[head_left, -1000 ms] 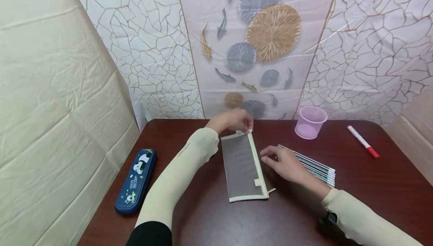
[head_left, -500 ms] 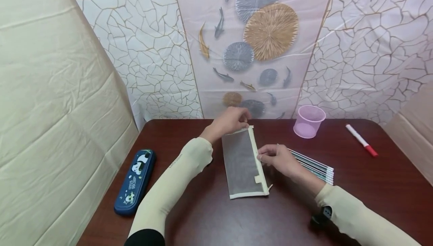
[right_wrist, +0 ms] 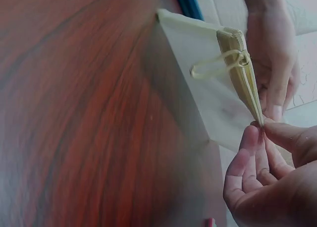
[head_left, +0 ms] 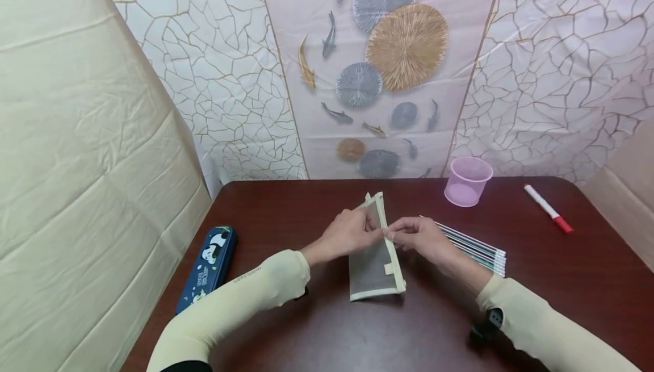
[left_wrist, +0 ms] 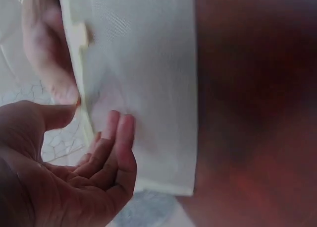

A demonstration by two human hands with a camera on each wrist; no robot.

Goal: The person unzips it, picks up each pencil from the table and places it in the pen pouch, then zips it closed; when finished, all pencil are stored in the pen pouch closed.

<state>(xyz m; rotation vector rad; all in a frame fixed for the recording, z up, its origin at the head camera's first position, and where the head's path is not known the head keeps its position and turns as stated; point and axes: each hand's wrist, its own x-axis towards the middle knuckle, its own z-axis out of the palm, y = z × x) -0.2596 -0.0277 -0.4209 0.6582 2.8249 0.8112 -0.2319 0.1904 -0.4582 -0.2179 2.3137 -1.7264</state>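
Note:
A mesh zipper pouch (head_left: 375, 272) with cream edging stands tilted up at the middle of the table. My right hand (head_left: 421, 238) pinches its zipper edge about midway, between thumb and fingers. At the same spot is my left hand (head_left: 352, 233), its thumb tip at the edge near the right fingertips. In the left wrist view the left fingers (left_wrist: 121, 142) are bent and lie against the mesh, with a gap between them and the thumb. A cord loop (right_wrist: 213, 66) hangs from the pouch's zipper end in the right wrist view.
A blue panda-print pencil case (head_left: 206, 270) lies at the left. Several slim white-ended sticks (head_left: 475, 247) lie behind the right hand. A pink-purple cup (head_left: 467, 184) and a marker with a red cap (head_left: 549, 207) are at the back right.
My left hand has left the pouch's far corner and come down to mid-edge. The right hand has moved in to the zipper edge and taken hold. The pouch has tilted up.

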